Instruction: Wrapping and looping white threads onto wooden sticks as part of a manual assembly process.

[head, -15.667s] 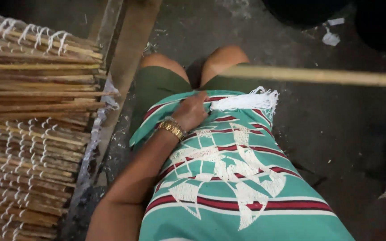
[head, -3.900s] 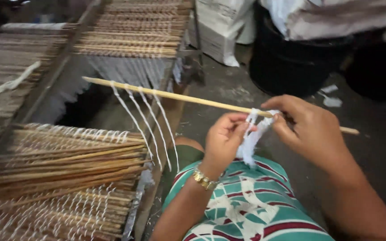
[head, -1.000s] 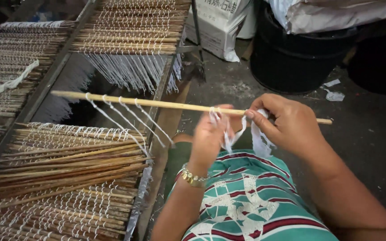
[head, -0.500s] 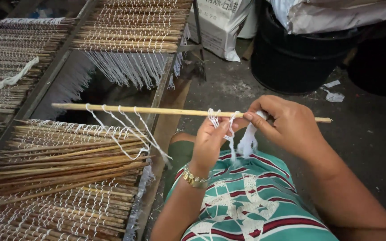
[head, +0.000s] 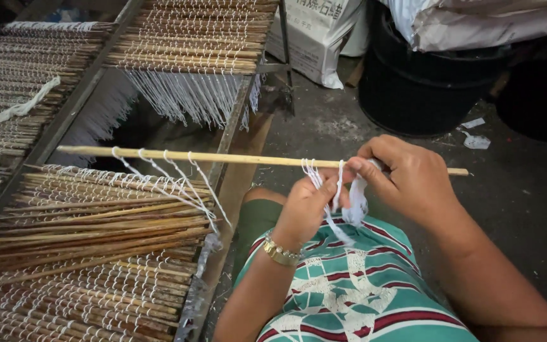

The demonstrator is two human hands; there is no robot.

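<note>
— Where is everything sitting around the stick (head: 242,158)?

— The woven stick mat (head: 90,253) is lying below its left end, another mat (head: 191,38) is hanging beyond it, and the tub (head: 432,88) is standing beyond its right end.

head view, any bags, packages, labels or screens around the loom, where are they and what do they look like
Printed sack: stands on the floor at top centre, right of the stick mat's far end; white, upright, dark print on its face.
Plastic-wrapped bundle: top right, lying over a black tub; pale grey-white, crumpled.
Paper scraps: floor beside the tub; small, white.
No screens or signs.
</note>
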